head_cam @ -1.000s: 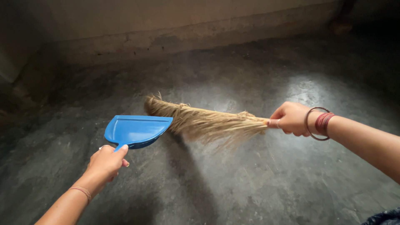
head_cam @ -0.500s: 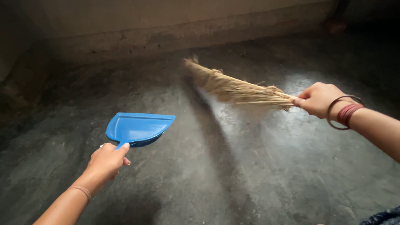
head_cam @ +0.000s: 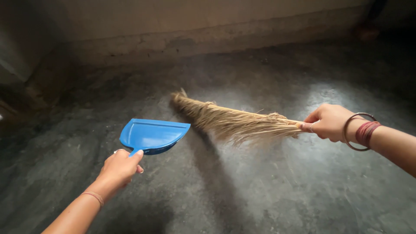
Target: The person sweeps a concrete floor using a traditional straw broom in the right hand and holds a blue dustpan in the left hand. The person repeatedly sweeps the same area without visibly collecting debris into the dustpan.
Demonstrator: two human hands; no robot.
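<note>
The right hand [head_cam: 331, 122] is gripping the grass broom [head_cam: 229, 119] at its bound end, fingers closed; the bristles look light and floppy. The left hand [head_cam: 120, 167] is clasping the blue dustpan [head_cam: 154, 135] by its handle, rigid plastic, above the concrete floor [head_cam: 268, 190].

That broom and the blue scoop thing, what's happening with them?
A person is sweeping a grey concrete floor. The right hand grips a straw hand broom by its handle end, its bristles reaching toward the blue dustpan. The left hand holds the dustpan by its handle, open edge facing the broom. The dustpan looks empty.
</note>
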